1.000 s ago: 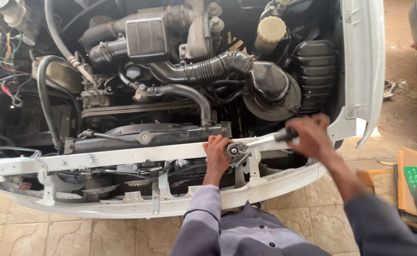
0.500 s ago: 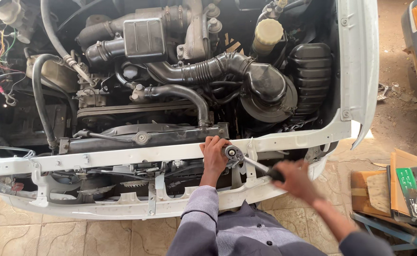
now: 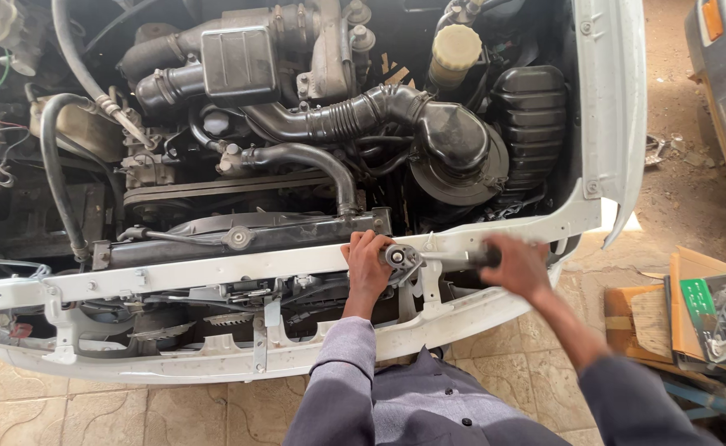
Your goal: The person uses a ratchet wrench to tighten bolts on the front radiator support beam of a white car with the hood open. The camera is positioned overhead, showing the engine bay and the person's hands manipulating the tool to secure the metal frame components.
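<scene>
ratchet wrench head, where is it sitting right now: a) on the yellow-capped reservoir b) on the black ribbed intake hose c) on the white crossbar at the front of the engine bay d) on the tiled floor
c: the ratchet wrench has its head on the white crossbar, steadied by the left hand, while the right hand grips its handle.

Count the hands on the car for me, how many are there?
2. The left hand rests on the white metal front crossbar, steadying the silver ratchet wrench. The right hand, blurred, grips the wrench's black handle further right. No other hands show.
</scene>
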